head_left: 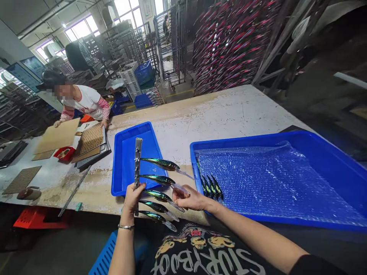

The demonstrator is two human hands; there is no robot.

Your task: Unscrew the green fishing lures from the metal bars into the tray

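My left hand (132,199) is closed around a narrow metal bar (138,152) with small clips along it. Several green-and-black fishing lures (156,195) stick out sideways from the bar, each with a clear diving lip. With its fingers pinched, my right hand (189,198) grips a lure near its clear lip, in the middle of the row. Beneath the bar stands a small blue tray (115,168). On the right, a larger blue tray (329,152) is lined with bubble wrap (258,183); several dark green lures (212,187) lie side by side at its left end.
Across the worktable (223,114), a person (86,99) handles brown boards (59,135). Nearby are a red box (65,154), a long metal strip (74,191) and a cup (29,193). A rack of red lures (235,46) stands behind the table. A red stool (40,217) is below left.
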